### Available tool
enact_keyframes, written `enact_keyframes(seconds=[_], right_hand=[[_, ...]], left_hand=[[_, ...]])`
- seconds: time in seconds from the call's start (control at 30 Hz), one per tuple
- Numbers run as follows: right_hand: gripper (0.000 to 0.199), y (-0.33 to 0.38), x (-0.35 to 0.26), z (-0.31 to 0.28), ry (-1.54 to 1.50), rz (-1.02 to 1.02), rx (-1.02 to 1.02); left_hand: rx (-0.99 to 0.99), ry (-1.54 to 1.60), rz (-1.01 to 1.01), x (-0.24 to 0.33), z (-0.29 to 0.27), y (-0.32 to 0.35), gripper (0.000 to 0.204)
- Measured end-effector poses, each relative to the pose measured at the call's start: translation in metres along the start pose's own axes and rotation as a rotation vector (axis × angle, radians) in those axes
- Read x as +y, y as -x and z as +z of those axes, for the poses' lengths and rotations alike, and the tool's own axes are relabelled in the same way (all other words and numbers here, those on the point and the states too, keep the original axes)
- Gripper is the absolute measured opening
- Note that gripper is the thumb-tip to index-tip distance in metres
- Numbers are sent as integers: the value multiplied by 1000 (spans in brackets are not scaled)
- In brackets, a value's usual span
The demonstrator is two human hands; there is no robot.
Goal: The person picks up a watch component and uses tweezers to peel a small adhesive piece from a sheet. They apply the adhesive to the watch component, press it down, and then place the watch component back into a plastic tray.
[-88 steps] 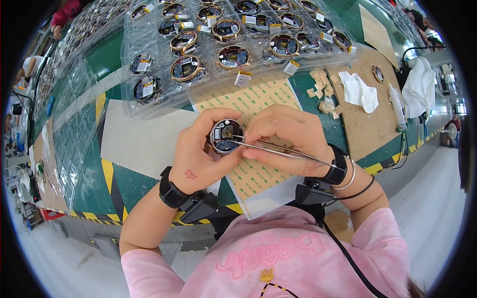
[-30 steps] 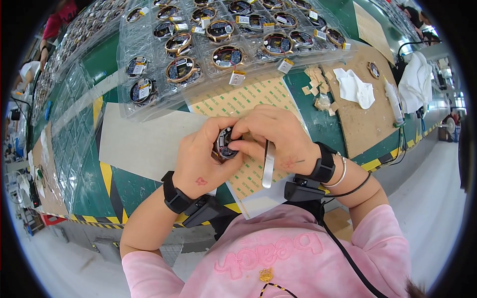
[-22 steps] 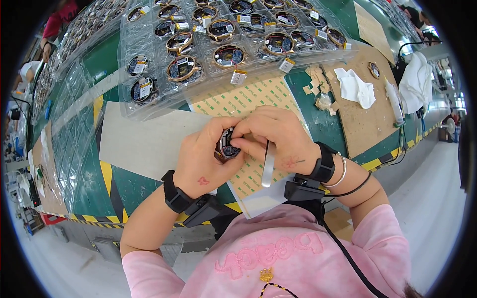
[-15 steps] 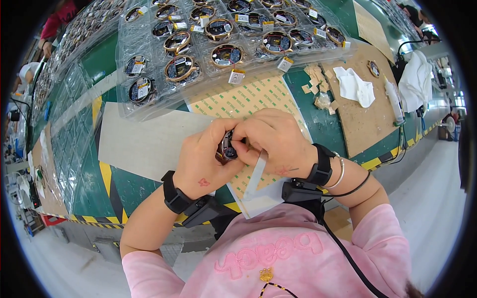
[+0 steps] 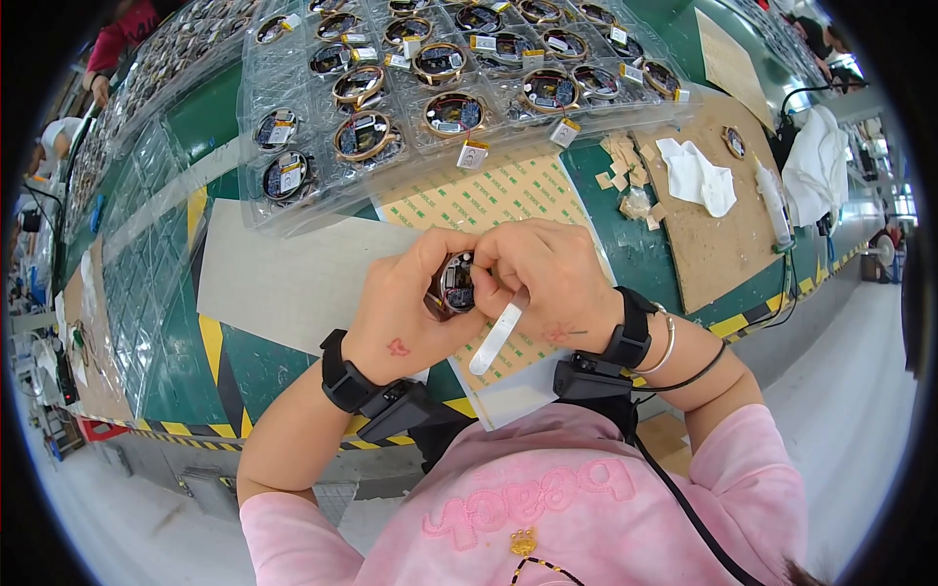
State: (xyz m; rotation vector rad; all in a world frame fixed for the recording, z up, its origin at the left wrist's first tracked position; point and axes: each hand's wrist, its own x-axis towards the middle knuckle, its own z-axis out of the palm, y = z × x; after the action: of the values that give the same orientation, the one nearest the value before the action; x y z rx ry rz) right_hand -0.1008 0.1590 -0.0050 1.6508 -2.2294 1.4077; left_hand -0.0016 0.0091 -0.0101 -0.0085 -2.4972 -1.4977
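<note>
Between the thumb and fingers of my left hand (image 5: 399, 305) is a round watch case (image 5: 455, 285), its open side showing dark circuitry. My right hand (image 5: 559, 278) is closed, with fingertips pressed to the right edge of the case. A flat silvery strip with a rounded end (image 5: 498, 340) sticks out from under the right fingers toward me; its other end is hidden in the hand. Whatever the right fingertips pinch at the case is hidden too. Beneath both hands lies a tan adhesive-backed sheet (image 5: 479, 200) with green print.
A clear plastic tray (image 5: 415, 161) beyond my hands carries several watch cases with small batteries. Grey paper (image 5: 283, 273) lies left. On the right, a brown board (image 5: 723, 249) bears a white cloth (image 5: 698, 176) and a white tube (image 5: 774, 202). Another person's hand (image 5: 100, 91) shows far left.
The watch case has turned so more of its open inside shows. The silvery strip has swung up in my right hand, its free end now broader to view. Both hands stay at the case.
</note>
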Motion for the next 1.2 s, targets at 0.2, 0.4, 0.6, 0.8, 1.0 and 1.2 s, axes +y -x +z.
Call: enact_keyframes(seconds=[0.2, 0.4, 0.6, 0.8, 1.0, 1.2], right_hand=[[16, -4, 6, -18, -7, 126, 26], [9, -10, 12, -56, 71, 252, 89], [8, -4, 34, -107, 266, 363, 16], [9, 16, 35, -124, 661, 338, 96], [6, 40, 36, -112, 667, 242, -113], [13, 40, 21, -123, 514, 359, -249]], left_hand=[[-74, 93, -55, -1, -4, 2, 42], [-94, 251, -169, 4, -6, -5, 45], [-86, 349, -222, 7, -9, -2, 46], [-114, 351, -283, 9, -13, -2, 49], [-51, 332, -196, 6, -10, -1, 44], [-34, 353, -187, 0, -10, 0, 43]])
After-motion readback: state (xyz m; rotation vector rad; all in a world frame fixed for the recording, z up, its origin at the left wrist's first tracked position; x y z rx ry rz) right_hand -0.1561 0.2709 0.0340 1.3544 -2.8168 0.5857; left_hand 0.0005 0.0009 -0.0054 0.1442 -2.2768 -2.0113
